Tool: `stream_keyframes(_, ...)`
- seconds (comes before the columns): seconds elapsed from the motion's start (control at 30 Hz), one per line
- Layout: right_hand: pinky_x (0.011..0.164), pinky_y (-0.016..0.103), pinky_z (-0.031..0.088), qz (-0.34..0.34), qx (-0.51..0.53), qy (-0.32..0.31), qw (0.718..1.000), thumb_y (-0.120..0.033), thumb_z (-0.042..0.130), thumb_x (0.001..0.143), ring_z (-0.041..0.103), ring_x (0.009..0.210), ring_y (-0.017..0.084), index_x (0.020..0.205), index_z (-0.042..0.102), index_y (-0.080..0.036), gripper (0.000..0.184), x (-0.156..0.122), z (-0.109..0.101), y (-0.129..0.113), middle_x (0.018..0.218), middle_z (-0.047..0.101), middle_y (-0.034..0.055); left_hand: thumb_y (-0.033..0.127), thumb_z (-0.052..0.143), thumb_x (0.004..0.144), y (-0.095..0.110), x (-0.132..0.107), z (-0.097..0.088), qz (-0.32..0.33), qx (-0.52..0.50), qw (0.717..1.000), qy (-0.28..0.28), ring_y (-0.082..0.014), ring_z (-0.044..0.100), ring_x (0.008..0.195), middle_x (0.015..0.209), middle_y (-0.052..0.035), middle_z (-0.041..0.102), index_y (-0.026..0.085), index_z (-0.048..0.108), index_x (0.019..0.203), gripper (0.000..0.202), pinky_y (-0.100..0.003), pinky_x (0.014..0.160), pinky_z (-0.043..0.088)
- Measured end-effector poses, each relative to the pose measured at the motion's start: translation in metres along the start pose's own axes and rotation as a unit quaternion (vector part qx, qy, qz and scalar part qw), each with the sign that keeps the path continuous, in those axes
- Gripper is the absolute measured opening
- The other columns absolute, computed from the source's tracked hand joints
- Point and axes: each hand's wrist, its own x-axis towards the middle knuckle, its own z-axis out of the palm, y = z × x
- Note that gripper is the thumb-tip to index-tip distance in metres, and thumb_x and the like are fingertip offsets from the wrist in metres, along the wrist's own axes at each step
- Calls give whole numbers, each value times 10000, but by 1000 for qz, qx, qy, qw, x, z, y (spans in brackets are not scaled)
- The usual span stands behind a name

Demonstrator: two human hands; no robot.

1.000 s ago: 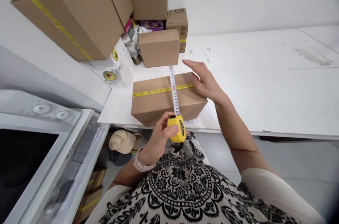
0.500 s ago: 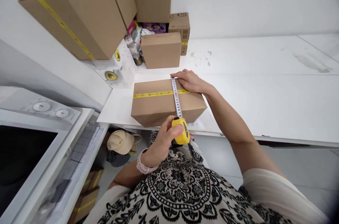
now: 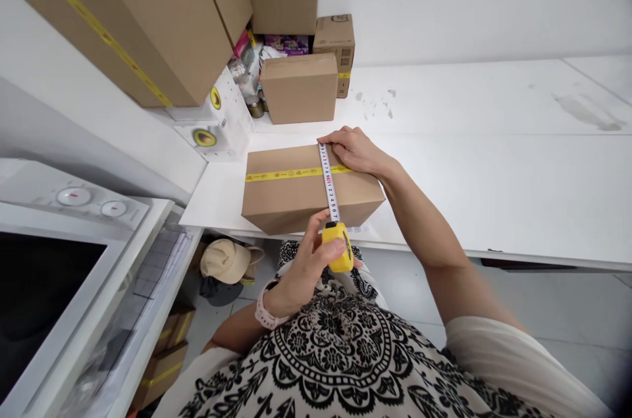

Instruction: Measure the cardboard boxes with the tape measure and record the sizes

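A brown cardboard box [image 3: 281, 194] with a strip of yellow printed tape lies on the white counter at its front edge. My left hand [image 3: 311, 259] is closed around the yellow case of a tape measure [image 3: 338, 248], just in front of the box. From the case the marked blade [image 3: 330, 189] runs across the box top to its far edge. There my right hand [image 3: 356, 149] pinches the blade's end between thumb and fingers, with the palm side over the box's far right part.
Large cartons [image 3: 162, 23] are stacked at the back left on a white box with avocado pictures [image 3: 212, 135]. A smaller brown box [image 3: 299, 90] stands behind the measured one. At left is a white appliance with dials [image 3: 74, 197]; a beige cap [image 3: 224, 260] sits below the counter [image 3: 494, 194].
My left hand has moved very slightly toward my body with the tape case. My right hand stays at the box's far edge. The view has shifted a little.
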Motion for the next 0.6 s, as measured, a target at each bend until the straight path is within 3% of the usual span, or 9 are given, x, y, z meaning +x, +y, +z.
stream_keyframes(0.6, 1008, 459, 409, 7, 10, 0, 1000, -179, 410, 919, 609, 1067, 283, 1242, 744, -190, 465, -2, -1, 0, 1082, 760, 87, 447, 704, 845, 7, 2, 5, -12, -10, 1000, 13, -214, 745, 719, 833, 1, 680, 211, 424, 1315, 596, -348, 728, 548)
